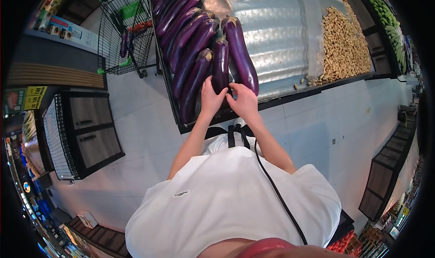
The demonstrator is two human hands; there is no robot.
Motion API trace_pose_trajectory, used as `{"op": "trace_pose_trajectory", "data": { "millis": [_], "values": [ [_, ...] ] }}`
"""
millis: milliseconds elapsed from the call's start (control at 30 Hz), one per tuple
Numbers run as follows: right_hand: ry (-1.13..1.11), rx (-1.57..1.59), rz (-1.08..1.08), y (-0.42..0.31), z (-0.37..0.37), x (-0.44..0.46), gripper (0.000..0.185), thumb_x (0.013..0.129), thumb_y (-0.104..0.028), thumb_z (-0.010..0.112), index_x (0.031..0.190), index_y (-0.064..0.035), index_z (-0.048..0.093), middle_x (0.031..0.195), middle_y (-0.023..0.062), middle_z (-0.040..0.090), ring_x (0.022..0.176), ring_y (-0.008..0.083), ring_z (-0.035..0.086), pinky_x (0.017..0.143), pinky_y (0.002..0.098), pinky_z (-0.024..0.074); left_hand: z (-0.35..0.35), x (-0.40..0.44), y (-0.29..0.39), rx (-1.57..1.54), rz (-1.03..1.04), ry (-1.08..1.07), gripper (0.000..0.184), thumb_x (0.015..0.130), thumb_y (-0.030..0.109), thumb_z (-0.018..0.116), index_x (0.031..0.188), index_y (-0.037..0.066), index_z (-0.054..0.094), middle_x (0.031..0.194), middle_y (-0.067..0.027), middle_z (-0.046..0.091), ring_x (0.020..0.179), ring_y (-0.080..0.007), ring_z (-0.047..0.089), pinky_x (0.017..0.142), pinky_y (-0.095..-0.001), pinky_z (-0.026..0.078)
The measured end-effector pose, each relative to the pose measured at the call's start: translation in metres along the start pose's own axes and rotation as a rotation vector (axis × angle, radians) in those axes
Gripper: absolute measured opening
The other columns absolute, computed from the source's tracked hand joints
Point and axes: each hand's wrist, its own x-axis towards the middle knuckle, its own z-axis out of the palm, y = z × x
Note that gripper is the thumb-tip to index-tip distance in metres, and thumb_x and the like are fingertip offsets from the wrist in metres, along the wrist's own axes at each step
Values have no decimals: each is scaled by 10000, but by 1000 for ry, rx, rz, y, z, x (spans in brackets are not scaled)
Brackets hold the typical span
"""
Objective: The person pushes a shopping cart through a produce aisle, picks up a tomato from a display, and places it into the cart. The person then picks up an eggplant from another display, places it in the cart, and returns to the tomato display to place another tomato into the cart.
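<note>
Left hand (213, 97) and right hand (243, 98) meet at the lower end of the middle eggplant (220, 61), fingers curled and thumbs nearly touching; I cannot tell whether either one grips it or merely rests there. That eggplant lies on the stand, stem up, between the row (192, 54) and the right eggplant (238, 49), which leans away at its foot. Judging by the layout, lining up looks well along: the row lies side by side, slanted alike, while these last two (straighter, and less snugly set) seem left to settle. The right hand covers part of the right eggplant's lower end, most fingertips are hidden, and the row's far end is cut off above.
</note>
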Motion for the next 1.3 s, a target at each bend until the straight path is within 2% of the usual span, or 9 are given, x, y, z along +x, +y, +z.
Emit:
{"op": "trace_pose_trajectory", "data": {
  "millis": [67, 233, 333, 467, 567, 633, 800, 967, 1300],
  "values": [
    [161, 240, 32, 4, -20, 16, 293, 838, -142, 706, 1120, -64, 700, 980, 103, 706, 897, 272, 694, 820, 395, 553, 6, -4, 2, 87, -55, 32, 743, 807, 304, 827, 1350, -82, 500, 1233, -265, 627, 1167, -404, 624, 990, -445, 498],
    [330, -188, -97, 52, -34, 64, 566, 779, -248, 787, 1275, -39, 609, 1150, 162, 642, 1088, 356, 600, 949, 441, 500, 3, -4, 2, 107, 3, -18, 689, 881, 334, 757, 1368, -74, 488, 1218, -278, 628, 1150, -416, 625, 951, -462, 513],
    [155, -141, -28, 63, -29, 76, 693, 741, -303, 824, 1321, -23, 570, 1189, 185, 626, 1088, 377, 597, 951, 463, 501, 5, 0, -7, 104, 33, -39, 691, 879, 320, 760, 1375, -74, 486, 1188, -269, 642, 1127, -420, 629, 960, -462, 503],
    [143, -90, 18, 60, -29, 76, 692, 738, -317, 829, 1314, -26, 578, 1187, 184, 624, 1082, 378, 599, 952, 466, 502, -2, 5, 12, 128, 2, -148, 701, 872, 306, 765, 1388, -75, 482, 1227, -270, 620, 1160, -423, 598, 991, -462, 486],
    [154, -108, 48, 57, -30, 75, 685, 731, -323, 835, 1298, -28, 587, 1176, 185, 625, 1077, 385, 601, 947, 466, 504, 1, 1, 44, 305, -64, 1, 709, 861, 276, 772, 1414, -51, 472, 1328, -274, 554, 1246, -412, 532, 1023, -465, 469],
    [112, -86, 110, 57, -30, 78, 698, 727, -323, 839, 1308, -39, 576, 1182, 182, 613, 1094, 387, 591, 954, 477, 493, 1, 0, 61, 392, 56, 74, 750, 867, 250, 767, 1487, 15, 415, 1451, -257, 451, 1296, -406, 492, 1014, -478, 483],
    [107, -104, 152, 60, -22, 77, 737, 730, -321, 841, 1350, -64, 537, 1227, 169, 574, 1137, 376, 557, 980, 492, 458, 3, 1, 95, 591, 93, -76, 943, 797, 112, 786, 1572, 27, 256, 1546, -302, 273, 1271, -451, 457, 1004, -497, 498],
    [124, -114, 161, 58, -23, 68, 748, 727, -310, 848, 1360, -79, 523, 1229, 157, 557, 1157, 366, 535, 976, 489, 445, 27, 7, 75, 914, 164, -36, 968, 766, 133, 786, 1556, -53, 258, 1534, -351, 289, 1211, -415, 468, 1000, -477, 451],
    [169, -30, 40, 62, -24, 63, 735, 729, -268, 846, 1349, -40, 523, 1226, 160, 565, 1147, 364, 542, 983, 473, 454, 30, 12, 79, 831, 139, -23, 944, 784, 196, 790, 1543, -49, 285, 1526, -336, 314, 1291, -420, 428, 1085, -496, 380]
  ]
}}
